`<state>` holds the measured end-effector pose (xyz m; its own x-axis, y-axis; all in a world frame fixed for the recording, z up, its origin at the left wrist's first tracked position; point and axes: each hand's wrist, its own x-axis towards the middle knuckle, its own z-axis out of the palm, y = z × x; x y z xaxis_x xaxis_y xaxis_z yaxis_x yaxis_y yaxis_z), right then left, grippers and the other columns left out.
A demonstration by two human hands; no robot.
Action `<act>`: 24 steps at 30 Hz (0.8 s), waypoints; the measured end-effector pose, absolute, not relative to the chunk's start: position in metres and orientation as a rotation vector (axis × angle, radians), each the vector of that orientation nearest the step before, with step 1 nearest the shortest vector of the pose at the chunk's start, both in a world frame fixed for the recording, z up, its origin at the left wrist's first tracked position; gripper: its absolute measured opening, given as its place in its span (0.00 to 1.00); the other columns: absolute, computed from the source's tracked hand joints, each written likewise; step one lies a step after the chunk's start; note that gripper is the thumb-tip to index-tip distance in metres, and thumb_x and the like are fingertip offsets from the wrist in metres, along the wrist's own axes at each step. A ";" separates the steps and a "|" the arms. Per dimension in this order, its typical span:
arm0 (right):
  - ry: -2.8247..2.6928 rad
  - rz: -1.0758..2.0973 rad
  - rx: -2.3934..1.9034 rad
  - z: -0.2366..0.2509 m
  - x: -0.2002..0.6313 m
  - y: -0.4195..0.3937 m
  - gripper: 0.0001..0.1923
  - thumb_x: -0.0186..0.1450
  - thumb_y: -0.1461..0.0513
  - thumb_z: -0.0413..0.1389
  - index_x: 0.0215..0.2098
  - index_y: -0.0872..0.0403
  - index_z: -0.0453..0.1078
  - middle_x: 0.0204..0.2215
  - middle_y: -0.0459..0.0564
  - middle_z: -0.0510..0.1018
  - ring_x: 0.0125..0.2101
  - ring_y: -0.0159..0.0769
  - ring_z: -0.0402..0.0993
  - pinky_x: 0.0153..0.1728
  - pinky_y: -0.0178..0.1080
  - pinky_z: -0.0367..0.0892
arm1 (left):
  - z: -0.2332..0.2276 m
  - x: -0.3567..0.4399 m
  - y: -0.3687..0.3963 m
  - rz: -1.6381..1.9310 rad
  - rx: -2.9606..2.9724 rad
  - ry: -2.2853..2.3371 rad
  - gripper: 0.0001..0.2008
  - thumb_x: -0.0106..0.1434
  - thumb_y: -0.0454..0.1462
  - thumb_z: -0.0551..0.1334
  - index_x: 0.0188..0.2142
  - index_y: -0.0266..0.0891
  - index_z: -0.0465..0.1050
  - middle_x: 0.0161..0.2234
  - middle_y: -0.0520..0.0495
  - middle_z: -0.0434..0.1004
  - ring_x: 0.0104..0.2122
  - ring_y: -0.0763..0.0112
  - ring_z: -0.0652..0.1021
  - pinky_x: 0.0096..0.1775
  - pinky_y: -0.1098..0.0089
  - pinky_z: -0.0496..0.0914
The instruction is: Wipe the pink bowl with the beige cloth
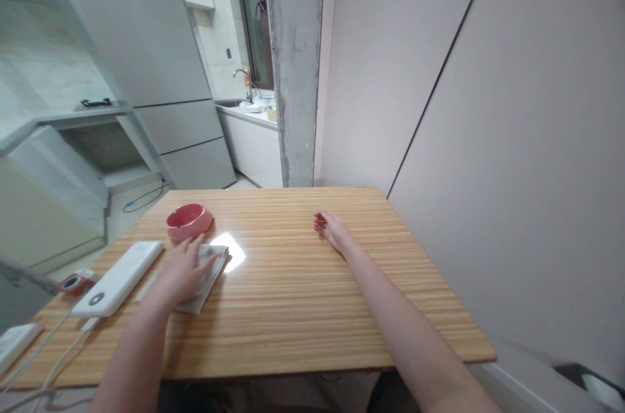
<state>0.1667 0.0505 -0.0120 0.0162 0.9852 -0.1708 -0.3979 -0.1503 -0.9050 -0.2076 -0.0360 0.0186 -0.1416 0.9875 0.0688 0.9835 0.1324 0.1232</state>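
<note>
Head view. Your left hand [183, 270] lies flat, palm down, on a folded grey cloth [208, 276]; fingers spread and pressing on top of it, not curled round it, so nothing is gripped. The cloth sits on the wooden table [293, 309], left of centre, just in front of a pink ashtray [189, 221]; your fingertips come close to the ashtray, but whether they touch it you cannot tell from here.

Your right hand [329, 229] rests on the bare tabletop further back and to the right, well apart from the cloth. Fingers curled loosely inward, nothing in them.

Left of the cloth, just beside it: a white power bank [120, 277], lying at an angle, cable [43, 341] running off toward the near left edge. Beyond its near end, a small pink device [74, 283] at the table's left edge. A second white object [14, 342] shows at the far left, cut off by the frame.

Behind the table: a grey fridge [146, 42], a concrete pillar [295, 61], a counter with a tap [243, 77].
</note>
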 end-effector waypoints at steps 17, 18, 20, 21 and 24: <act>-0.874 1.450 -1.053 -0.007 0.162 0.047 0.12 0.62 0.52 0.58 0.34 0.52 0.71 0.28 0.48 0.79 0.30 0.33 0.78 0.30 0.34 0.71 | 0.068 -0.027 0.005 0.505 2.202 1.553 0.17 0.66 0.47 0.50 0.38 0.40 0.72 0.31 0.47 0.78 0.31 0.65 0.76 0.35 0.68 0.68; -0.900 1.450 -1.051 -0.007 0.161 0.046 0.12 0.62 0.52 0.58 0.36 0.51 0.71 0.32 0.49 0.81 0.32 0.34 0.78 0.32 0.35 0.72 | 0.064 -0.010 0.012 0.563 2.186 1.559 0.18 0.68 0.47 0.47 0.38 0.40 0.71 0.30 0.46 0.77 0.31 0.66 0.76 0.34 0.68 0.67; -0.986 1.421 -1.061 -0.008 0.159 0.045 0.14 0.64 0.51 0.56 0.42 0.49 0.71 0.40 0.50 0.81 0.37 0.35 0.79 0.37 0.37 0.73 | 0.049 0.017 0.025 0.573 2.228 1.641 0.19 0.69 0.45 0.45 0.38 0.38 0.71 0.32 0.43 0.78 0.33 0.64 0.77 0.36 0.67 0.67; -1.054 1.377 -1.074 -0.009 0.158 0.044 0.15 0.64 0.50 0.55 0.45 0.48 0.71 0.42 0.49 0.80 0.39 0.35 0.78 0.40 0.39 0.73 | 0.039 0.027 0.029 0.549 2.257 1.680 0.18 0.69 0.43 0.46 0.40 0.37 0.71 0.34 0.40 0.78 0.35 0.62 0.78 0.38 0.65 0.68; -1.375 1.117 -1.118 -0.014 0.153 0.040 0.16 0.62 0.53 0.57 0.46 0.49 0.72 0.45 0.50 0.79 0.47 0.38 0.74 0.51 0.44 0.68 | 0.010 0.037 0.034 0.566 2.307 1.567 0.15 0.67 0.36 0.50 0.44 0.34 0.72 0.38 0.36 0.79 0.38 0.61 0.78 0.42 0.64 0.68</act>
<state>0.1533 0.0397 -0.0135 -0.0731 0.9872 0.1417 0.0641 0.1464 -0.9871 0.0371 0.0339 0.0099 0.3294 0.9314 0.1549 0.8153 -0.3633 0.4509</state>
